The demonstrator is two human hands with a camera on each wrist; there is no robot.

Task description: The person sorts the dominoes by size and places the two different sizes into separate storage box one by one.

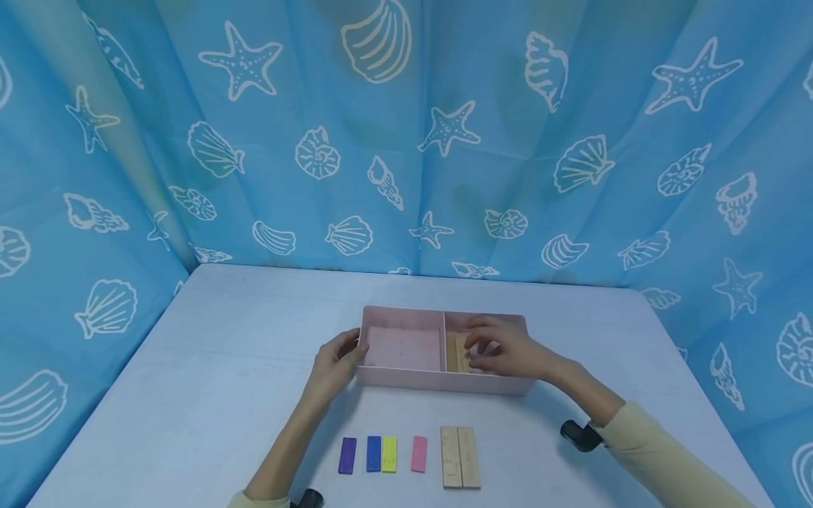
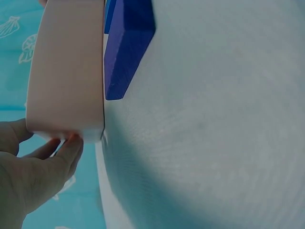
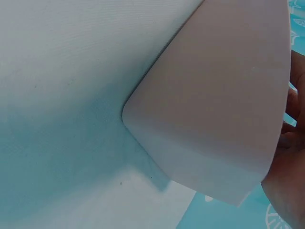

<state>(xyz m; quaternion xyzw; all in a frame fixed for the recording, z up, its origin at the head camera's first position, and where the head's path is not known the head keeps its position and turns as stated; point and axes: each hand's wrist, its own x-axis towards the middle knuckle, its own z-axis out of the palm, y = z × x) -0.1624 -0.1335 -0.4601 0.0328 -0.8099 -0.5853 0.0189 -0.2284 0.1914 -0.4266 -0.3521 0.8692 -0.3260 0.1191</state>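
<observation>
A pale pink two-compartment box [image 1: 400, 378] stands on the table. My left hand [image 1: 334, 363] grips its left end, thumb at the rim and fingers along the outer end wall; the left wrist view shows the fingertips against that wall [image 2: 66, 71]. My right hand [image 1: 504, 349] reaches into the right compartment, thumb and fingers bent at a flat wooden block [image 1: 462, 353]. Another wooden block [image 1: 452, 353] lies beside it, along the divider. In the right wrist view the box wall [image 3: 214, 95] hides most of the right hand [image 3: 290, 157].
In front of the box lie a purple block [image 1: 347, 456], a blue block [image 1: 373, 454], a yellow block [image 1: 389, 454], a pink block [image 1: 419, 454] and two longer wooden blocks [image 1: 451, 457] side by side. Behind the white table [image 1: 254, 303] hangs a blue seashell curtain [image 1: 432, 183].
</observation>
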